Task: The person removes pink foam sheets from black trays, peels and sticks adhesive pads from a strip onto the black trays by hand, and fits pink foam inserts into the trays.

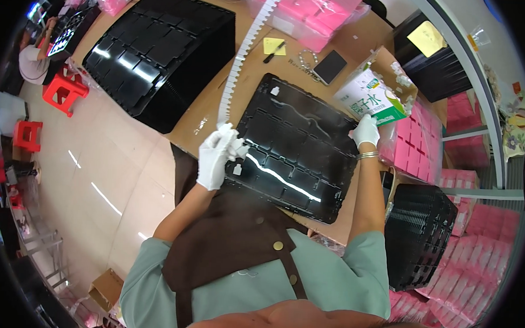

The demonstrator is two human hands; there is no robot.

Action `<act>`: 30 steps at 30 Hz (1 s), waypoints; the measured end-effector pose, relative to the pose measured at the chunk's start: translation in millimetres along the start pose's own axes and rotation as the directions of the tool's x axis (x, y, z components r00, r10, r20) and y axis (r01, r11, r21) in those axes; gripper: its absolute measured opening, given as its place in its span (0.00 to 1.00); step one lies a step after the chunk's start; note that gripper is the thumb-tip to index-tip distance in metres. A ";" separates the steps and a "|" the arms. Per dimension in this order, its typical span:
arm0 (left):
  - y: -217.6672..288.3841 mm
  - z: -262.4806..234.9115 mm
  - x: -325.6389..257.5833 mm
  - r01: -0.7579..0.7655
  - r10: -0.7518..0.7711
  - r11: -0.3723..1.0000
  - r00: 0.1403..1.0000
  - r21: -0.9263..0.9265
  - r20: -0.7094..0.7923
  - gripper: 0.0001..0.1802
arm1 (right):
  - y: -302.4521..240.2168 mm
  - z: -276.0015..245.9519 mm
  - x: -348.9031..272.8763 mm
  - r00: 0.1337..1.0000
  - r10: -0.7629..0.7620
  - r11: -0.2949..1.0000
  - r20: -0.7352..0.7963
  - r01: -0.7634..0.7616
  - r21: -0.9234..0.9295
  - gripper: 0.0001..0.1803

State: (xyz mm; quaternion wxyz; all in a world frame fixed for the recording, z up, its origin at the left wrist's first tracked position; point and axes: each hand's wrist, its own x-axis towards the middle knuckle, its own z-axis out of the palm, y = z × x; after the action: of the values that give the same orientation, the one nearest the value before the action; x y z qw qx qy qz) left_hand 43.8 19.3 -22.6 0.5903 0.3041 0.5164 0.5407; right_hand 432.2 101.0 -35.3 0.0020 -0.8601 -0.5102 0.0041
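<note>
Positions were taken from a clock face centred on the tray, with twelve at the top of the view. The flat, rectangular, glossy black plastic tray (293, 127) lay on the brown-covered tabletop (209, 97), directly before the person. The white-gloved left hand (215, 157) was at nine o'clock, over the tray's edge, its fingers grasping a cluster of small white pieces (238, 149). The white-gloved right hand (366, 131) was between two and three o'clock, at the tray's edge and just below the carton; its fingers were bent, but whether they grasped anything could not be told. Two small white tags sat on the tray, one at eleven (275, 90) and one at eight (237, 169). A long white strip with one toothed edge (244, 55) ran from the left hand toward twelve; whether the hand held it could not be determined. The open white-and-green cardboard carton (359, 93) stood tilted at two o'clock, with white pieces inside. A dark rectangular phone (330, 67) lay near one o'clock, and a yellow paper note (272, 45) with a dark pen (274, 52) between eleven and twelve. Film-wrapped pink blocks (418, 144) were at three. Stacked black plastic trays were noted at ten (162, 48) and four (420, 235).
</note>
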 end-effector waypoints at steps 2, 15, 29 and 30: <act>-5.1 -1.2 -2.0 0.022 -0.022 0.999 1.000 -0.024 0.008 0.12 | -38.2 -14.9 -29.5 0.959 -0.271 0.939 -0.079 0.282 0.200 0.25; 0.6 -2.3 -21.4 -0.004 0.004 1.000 0.999 -0.001 0.048 0.11 | -161.6 -15.6 -203.3 0.771 -0.604 0.095 0.202 -0.182 0.979 0.05; -34.3 -19.3 4.8 -0.047 0.035 0.962 0.998 0.268 0.051 0.10 | 31.1 -34.4 -175.1 0.958 -0.288 0.680 0.017 0.192 0.707 0.05; -35.0 -16.9 2.0 -0.093 0.071 0.940 0.994 0.329 0.078 0.10 | 44.3 -30.9 -183.6 0.945 -0.321 0.769 0.065 0.220 0.600 0.05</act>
State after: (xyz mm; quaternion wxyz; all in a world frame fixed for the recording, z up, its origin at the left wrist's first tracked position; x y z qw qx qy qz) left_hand 39.0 9.8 -60.0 0.5240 0.4380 0.5675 0.4599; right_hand 383.4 -81.4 -3.7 0.2253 -0.7311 -0.6011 0.2310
